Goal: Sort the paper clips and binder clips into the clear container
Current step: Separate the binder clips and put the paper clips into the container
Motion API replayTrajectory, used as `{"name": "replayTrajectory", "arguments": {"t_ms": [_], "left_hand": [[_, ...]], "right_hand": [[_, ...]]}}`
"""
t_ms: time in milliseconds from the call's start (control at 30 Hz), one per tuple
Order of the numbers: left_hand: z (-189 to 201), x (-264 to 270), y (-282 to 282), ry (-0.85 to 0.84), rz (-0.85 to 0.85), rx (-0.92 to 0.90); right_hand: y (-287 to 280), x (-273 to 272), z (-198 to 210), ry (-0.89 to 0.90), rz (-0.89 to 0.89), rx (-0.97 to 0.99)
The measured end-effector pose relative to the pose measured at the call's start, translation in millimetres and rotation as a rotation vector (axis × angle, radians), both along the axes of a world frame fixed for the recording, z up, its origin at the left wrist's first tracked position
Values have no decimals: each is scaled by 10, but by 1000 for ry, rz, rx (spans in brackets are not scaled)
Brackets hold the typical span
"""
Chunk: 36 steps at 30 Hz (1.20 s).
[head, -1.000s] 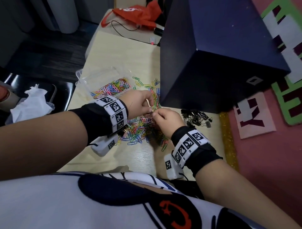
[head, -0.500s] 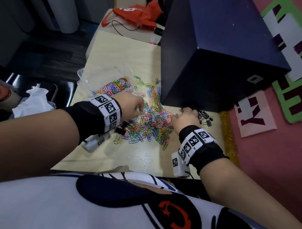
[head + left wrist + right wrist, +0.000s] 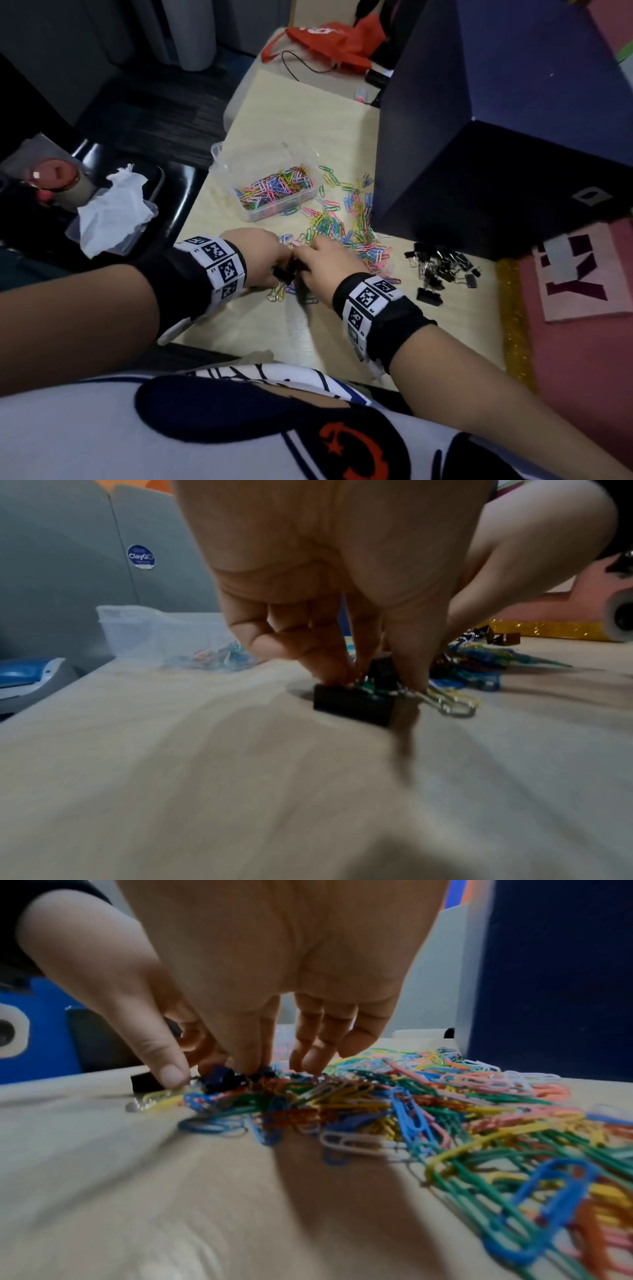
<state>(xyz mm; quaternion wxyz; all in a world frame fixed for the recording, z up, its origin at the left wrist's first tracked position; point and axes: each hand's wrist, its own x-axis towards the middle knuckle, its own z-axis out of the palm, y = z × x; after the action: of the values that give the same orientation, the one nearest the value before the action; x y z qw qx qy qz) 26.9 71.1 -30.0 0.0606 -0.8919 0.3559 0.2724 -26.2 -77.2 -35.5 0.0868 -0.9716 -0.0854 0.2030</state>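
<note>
Loose coloured paper clips (image 3: 346, 229) lie in a heap on the pale table (image 3: 274, 335). The clear container (image 3: 274, 195) behind the heap holds more paper clips. Black binder clips (image 3: 442, 267) are piled to the right. My left hand (image 3: 286, 262) pinches a black binder clip (image 3: 352, 706) between thumb and fingers at the heap's near left edge, with paper clips tangled in it. My right hand (image 3: 209, 1069) meets the left one there. Its thumb and fingers come down around a small dark binder clip (image 3: 219, 1077) among the paper clips.
A big dark blue box (image 3: 496, 137) stands right behind the heap. A pink mat (image 3: 582, 342) with a gold strip borders the table on the right. To the left, a black chair carries crumpled tissue (image 3: 113, 209). An orange bag (image 3: 329, 41) and a cable lie at the back.
Half a second ago the hands were apart, the right one reaching toward the binder clip pile. Both have now come together at the heap's near left edge around black binder clips.
</note>
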Motion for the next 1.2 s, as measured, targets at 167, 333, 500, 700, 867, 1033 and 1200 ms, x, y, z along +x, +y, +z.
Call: {"name": "replayTrajectory", "arguments": {"t_ms": [167, 333, 500, 700, 867, 1033, 1200], "left_hand": [[-38, 1, 46, 12, 37, -38], [-16, 44, 54, 92, 129, -118], [87, 132, 60, 170, 167, -209], [153, 241, 11, 140, 172, -346], [219, 297, -234, 152, 134, -358], [308, 281, -702, 140, -21, -279], [289, 139, -1200, 179, 41, -508]], "right_hand": [[-25, 23, -18, -62, 6, -65], [18, -4, -46, -97, 22, -53], [18, 7, -26, -90, -27, -44], [-81, -38, 118, -65, -297, 236], [-358, -146, 170, -132, -453, 293], [-801, -296, 152, -127, -705, 262], [-1166, -425, 162, -295, -986, 234]]}}
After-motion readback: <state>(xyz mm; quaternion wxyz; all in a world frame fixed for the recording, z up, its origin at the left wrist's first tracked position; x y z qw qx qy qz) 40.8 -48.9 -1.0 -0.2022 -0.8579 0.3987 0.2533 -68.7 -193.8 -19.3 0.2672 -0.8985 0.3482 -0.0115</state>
